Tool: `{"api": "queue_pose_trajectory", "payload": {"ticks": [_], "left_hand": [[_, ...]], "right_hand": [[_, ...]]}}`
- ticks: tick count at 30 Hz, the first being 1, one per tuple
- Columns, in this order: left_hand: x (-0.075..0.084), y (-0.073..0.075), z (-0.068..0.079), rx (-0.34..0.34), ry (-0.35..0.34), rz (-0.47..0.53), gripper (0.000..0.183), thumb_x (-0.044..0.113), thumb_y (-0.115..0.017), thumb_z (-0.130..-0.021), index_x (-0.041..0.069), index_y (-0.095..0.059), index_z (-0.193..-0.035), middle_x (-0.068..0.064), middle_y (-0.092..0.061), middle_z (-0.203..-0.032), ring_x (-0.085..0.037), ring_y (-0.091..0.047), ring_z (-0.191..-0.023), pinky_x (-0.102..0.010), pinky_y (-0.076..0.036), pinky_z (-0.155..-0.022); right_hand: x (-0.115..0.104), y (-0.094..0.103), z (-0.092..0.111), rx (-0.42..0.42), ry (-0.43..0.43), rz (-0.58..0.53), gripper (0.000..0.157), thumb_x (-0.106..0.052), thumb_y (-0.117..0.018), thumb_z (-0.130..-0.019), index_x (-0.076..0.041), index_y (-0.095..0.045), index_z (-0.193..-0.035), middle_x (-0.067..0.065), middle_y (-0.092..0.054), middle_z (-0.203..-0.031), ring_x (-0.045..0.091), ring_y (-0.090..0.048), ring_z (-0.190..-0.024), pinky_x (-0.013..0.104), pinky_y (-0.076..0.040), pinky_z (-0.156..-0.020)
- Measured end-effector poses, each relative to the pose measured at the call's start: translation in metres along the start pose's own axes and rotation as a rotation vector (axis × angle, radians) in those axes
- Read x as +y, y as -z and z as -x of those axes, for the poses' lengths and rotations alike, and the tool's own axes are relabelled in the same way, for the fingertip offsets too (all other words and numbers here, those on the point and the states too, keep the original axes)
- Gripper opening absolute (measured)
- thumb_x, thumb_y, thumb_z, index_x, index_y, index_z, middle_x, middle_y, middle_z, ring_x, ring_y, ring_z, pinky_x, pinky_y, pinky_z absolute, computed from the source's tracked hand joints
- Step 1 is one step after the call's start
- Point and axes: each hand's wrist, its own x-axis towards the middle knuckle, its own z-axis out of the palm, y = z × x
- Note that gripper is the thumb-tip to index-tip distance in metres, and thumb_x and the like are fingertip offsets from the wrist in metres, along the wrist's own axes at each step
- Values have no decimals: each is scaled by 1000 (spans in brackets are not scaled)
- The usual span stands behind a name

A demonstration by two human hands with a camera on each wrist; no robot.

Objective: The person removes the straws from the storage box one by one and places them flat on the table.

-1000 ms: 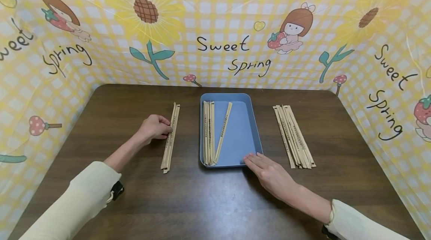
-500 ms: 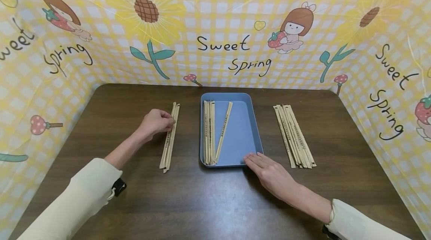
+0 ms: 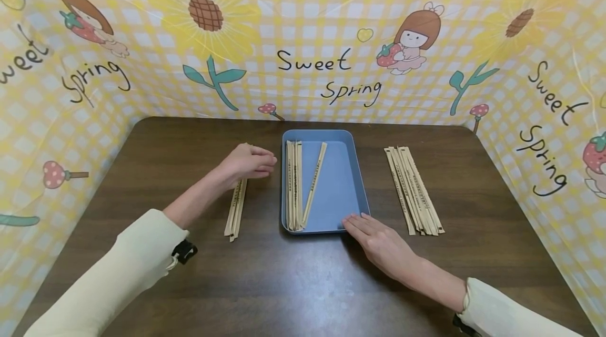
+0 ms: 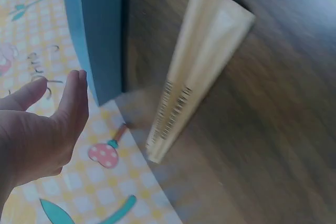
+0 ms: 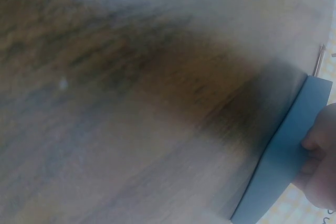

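Observation:
My left hand (image 3: pixel 248 162) hangs between the left bundle and the tray, fingers mostly straight and nothing between them in the left wrist view. Behind it on the table, partly hidden by the hand, lie a few slim sticks in printed tan paper wrappers (image 4: pixel 184 77). My right hand (image 3: pixel 379 242) grips the blue tray (image 3: pixel 362 190) at its front right corner, with fingertips over the rim; the right wrist view shows a digit against the outer wall (image 5: pixel 283 150). Inside the tray, several wrapped sticks (image 3: pixel 293 184) line the left side and one wrapped stick (image 3: pixel 314 184) slants beside them.
Right of the tray lies another bundle of several wrapped sticks (image 3: pixel 414 192). Everything rests on a dark wooden table (image 3: pixel 265 284). A yellow checked cloth (image 3: pixel 307 16) with printed flowers surrounds its back and sides.
My left hand has let go of the sticks on the left and moved right and slightly back, toward the tray. The right hand and tray have stayed in place.

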Motion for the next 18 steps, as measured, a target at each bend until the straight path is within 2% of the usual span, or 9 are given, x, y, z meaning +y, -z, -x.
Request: {"api": "queue_pose_trajectory", "payload": {"ticks": [6,10,18], "left_hand": [[12,-18,-4,-26,-5,22,47,10,-56,-101,-11,-45,-142,-28,-52,-139,-39,-54,-126,-42,-48,-101],[16,-29,-8,-38,-9,11,48,9,-56,-101,-11,-45,-143,-29,-52,-139,-39,-53,-126,-40,-50,-99],[12,-53,-21,-35,-4,-48,46,6,-60,-98,-11,-49,-139,-26,-56,-134,-37,-58,-120,-39,-52,-97]], "right_hand": [[1,0,1,-15,-6,-6,40,6,-47,-86,8,-65,-121,20,-68,-116,32,-66,-109,45,-51,-97],[1,0,1,-11,-6,-9,39,6,-46,-87,8,-65,-121,20,-68,-116,31,-66,-109,45,-51,-97],[0,0,0,-3,-9,-7,39,5,-45,-88,8,-66,-120,20,-68,-116,31,-66,-109,45,-52,-96]]}}
